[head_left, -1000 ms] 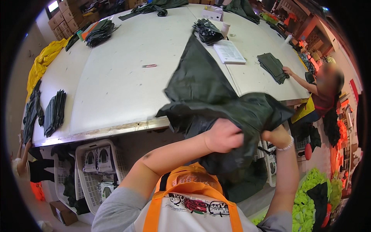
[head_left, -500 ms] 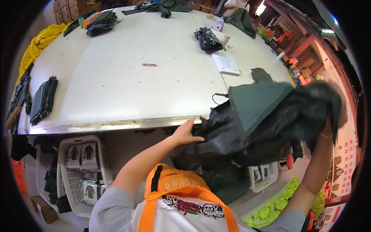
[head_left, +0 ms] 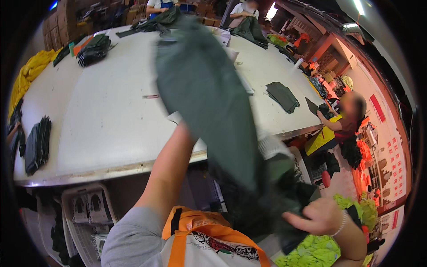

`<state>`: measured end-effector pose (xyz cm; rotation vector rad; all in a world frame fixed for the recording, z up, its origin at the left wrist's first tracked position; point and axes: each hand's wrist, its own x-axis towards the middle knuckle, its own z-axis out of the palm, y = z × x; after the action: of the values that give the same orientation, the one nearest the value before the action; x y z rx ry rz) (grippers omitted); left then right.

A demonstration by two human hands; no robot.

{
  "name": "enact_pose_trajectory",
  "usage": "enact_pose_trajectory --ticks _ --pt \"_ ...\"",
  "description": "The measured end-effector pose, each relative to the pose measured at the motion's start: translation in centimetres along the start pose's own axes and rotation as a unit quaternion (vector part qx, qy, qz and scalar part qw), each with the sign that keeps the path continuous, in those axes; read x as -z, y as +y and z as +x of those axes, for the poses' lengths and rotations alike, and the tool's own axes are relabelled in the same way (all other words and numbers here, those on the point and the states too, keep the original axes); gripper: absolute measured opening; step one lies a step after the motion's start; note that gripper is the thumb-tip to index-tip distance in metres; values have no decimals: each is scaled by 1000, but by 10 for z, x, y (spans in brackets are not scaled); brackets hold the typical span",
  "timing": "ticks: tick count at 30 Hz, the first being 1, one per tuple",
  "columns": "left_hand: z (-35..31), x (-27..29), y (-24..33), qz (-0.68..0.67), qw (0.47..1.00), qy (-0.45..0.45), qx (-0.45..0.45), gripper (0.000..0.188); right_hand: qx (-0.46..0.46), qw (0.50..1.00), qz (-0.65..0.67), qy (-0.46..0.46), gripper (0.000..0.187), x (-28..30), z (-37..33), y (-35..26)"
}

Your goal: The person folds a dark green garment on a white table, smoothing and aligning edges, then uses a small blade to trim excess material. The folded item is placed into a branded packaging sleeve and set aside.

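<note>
A long dark green garment (head_left: 209, 111) hangs blurred in the air above the near edge of the big white table (head_left: 111, 129). My left arm reaches up under it, and my left hand (head_left: 183, 131) is mostly hidden in the cloth, holding up its upper part. My right hand (head_left: 313, 217), with a bracelet on the wrist, is low at the right, below table level. Its fingers grip the bunched lower end of the garment. An orange and white strap or bag (head_left: 200, 236) lies against my chest.
Stacks of dark garments lie at the table's left edge (head_left: 38, 144) and far side (head_left: 93, 49), and a folded one (head_left: 282, 95) at the right. A seated person (head_left: 347, 120) works at the right edge. White baskets (head_left: 84, 213) stand under the table, neon green cloth (head_left: 316, 253) beside me.
The garment has swung from low at my right up and over the table. My left hand rose with it. My right hand dropped from high at the right to the garment's lower end.
</note>
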<state>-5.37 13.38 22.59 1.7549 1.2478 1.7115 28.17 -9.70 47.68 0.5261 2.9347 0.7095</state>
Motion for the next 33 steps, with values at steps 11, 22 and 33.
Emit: enact_pose_trajectory --ticks 11,22,33 --pt "-121 202 162 294 891 151 -313 11 -450 830 199 263 12 -60 -139 118" --pt "-153 439 339 725 659 161 -119 23 -277 743 466 392 14 -172 28 235" --pt "56 420 12 749 627 87 195 48 -329 905 254 94 58 -313 420 234"
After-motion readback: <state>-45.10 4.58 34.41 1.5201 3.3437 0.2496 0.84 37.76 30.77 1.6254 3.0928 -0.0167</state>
